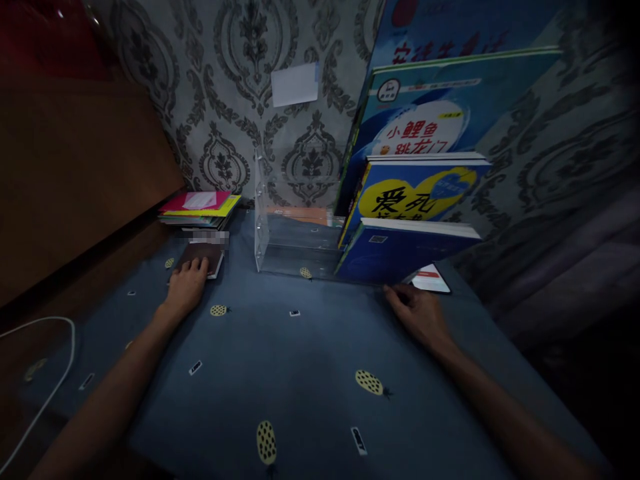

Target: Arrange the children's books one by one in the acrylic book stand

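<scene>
My left hand [187, 287] lies palm down on a small dark brown book [216, 265], its fingers stretched over the cover. Behind that book is a short stack of thin books [197, 207] with pink and yellow on top. At the front edge of a clear acrylic book rack [300, 261] rests my right hand [415, 310], fingers curled in; whatever they hold, if anything, is hidden. Above it a dark blue book [395, 257] leans in the rack. Behind stand a blue and yellow book [415, 193] and a teal picture book [450, 107]. A lit phone [431, 279] lies beside the right hand.
A blue-grey cloth [300, 373] with pineapple prints covers the table. A brown wooden panel [75, 180] borders the left side, with a white cable [73, 347] below it. Patterned wallpaper [255, 40] rises behind; a curtain [525, 280] hangs at the right.
</scene>
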Motion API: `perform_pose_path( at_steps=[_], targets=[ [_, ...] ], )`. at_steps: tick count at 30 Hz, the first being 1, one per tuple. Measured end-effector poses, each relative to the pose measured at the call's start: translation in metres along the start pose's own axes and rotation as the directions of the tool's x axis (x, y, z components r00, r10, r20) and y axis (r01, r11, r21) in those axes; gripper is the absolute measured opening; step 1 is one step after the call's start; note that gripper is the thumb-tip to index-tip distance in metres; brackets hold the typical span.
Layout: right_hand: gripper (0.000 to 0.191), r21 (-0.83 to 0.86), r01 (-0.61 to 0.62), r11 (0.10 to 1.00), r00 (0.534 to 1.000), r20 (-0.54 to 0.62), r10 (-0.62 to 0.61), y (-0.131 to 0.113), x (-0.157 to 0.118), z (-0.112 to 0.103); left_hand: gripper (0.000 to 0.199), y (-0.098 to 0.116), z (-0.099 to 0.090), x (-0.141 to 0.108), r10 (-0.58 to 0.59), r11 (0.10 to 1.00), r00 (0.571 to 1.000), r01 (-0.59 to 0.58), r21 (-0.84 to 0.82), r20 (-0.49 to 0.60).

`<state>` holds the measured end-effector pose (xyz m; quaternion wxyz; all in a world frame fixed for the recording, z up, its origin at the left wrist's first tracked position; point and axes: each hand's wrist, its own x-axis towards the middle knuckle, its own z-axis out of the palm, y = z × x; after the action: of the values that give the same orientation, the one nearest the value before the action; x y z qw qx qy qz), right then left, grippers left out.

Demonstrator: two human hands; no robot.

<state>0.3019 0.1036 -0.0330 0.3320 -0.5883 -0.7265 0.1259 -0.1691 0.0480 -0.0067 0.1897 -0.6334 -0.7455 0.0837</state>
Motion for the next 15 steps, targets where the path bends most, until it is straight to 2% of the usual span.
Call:
perform_pose_path(
  at_steps=[9, 15],
  targets=[
    [0.043, -0.008, 0.006, 1.000, 1.000, 0.009, -0.006, 0.002, 0.000, -0.001, 0.046, 0.001, -0.004, -0.002, 0.011, 1.000, 0.999, -0.010, -0.004, 0.033],
    [0.043, 0.003, 0.019, 1.000, 1.000, -0.005, -0.019, 0.001, 0.000, 0.000, 0.042, 0.010, -0.020, -0.007, 0.062, 0.998, 0.990, -0.062, -0.009, 0.125]
  ],
)
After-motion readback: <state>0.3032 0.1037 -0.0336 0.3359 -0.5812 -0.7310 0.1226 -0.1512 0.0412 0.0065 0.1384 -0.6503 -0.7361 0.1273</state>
